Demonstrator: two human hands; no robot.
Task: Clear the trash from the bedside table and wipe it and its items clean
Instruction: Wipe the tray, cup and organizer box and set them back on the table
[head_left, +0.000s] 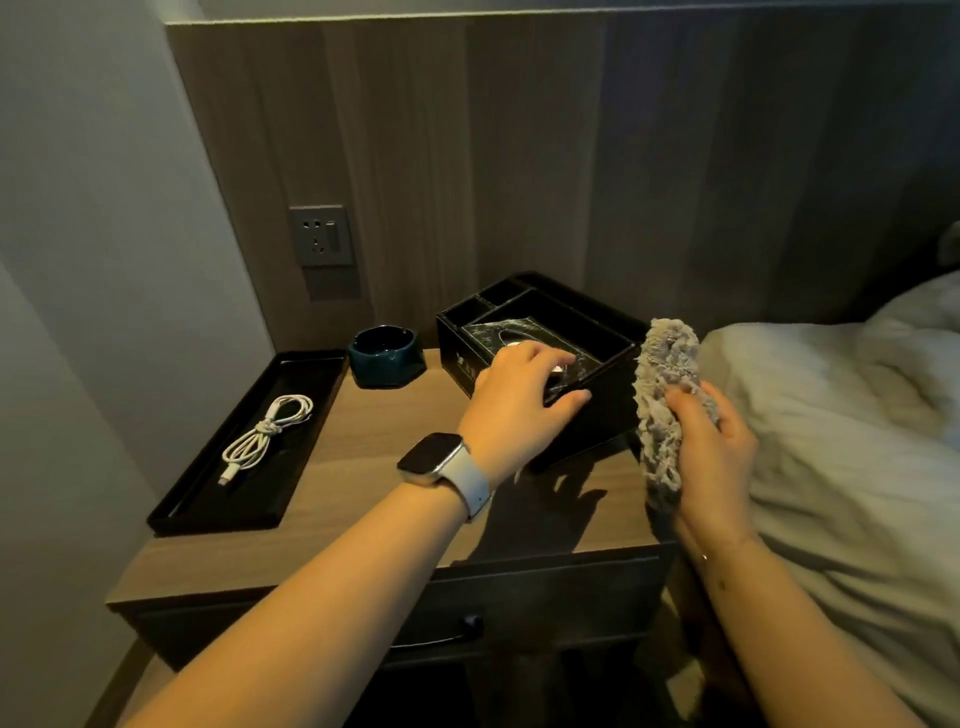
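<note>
Hands first: the left hand (524, 395) is reaching into the black organizer box (608, 358), fingers loosely curled over the near rim with the thumb on the outside wall, so it's gripping the box edge. The fingertips also cover a tissue pack (485, 332) with a marbled dark top sitting in the big compartment; can't tell if they're actually pressing on it. There's a smartwatch (432, 457) with a white band on that wrist, screen dark.

The right hand (714, 457) is closed around a shaggy gray cloth (667, 374), held upright just right of the box, above the table's right edge, next to the bed (841, 415).

The box sits at the back right of the wooden bedside table (374, 499). A dark blue ashtray (385, 354) is just left of it, and a black tray (208, 499) with a coiled white cable (265, 436) runs along the left side.

Writing: there's a small pale mark on the box's front wall, too blurry to read.
</note>
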